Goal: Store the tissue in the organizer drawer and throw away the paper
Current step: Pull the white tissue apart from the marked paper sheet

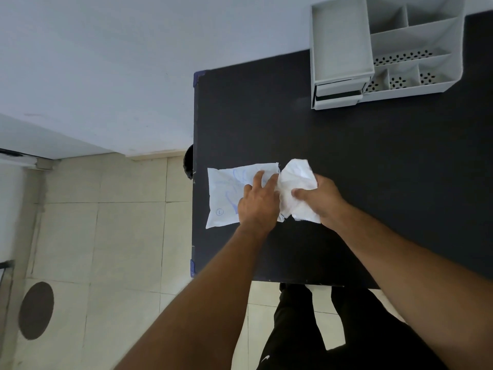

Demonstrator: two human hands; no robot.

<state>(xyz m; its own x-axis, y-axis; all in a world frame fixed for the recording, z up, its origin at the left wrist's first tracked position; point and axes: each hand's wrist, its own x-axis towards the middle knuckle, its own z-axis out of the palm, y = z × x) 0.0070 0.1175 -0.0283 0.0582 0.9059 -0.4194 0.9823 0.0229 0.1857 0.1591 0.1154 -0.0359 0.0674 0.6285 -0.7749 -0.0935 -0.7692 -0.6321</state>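
A black table [360,166] fills the right of the view, blue tape at its left corners. Near its left edge lies a white tissue pack [226,194] with blue print — flat on the top. Just to its right sits crumpled white paper [296,180], touching the pack. At the far edge stands a grey organizer [416,52] — its top drawer [340,36] pulled open.
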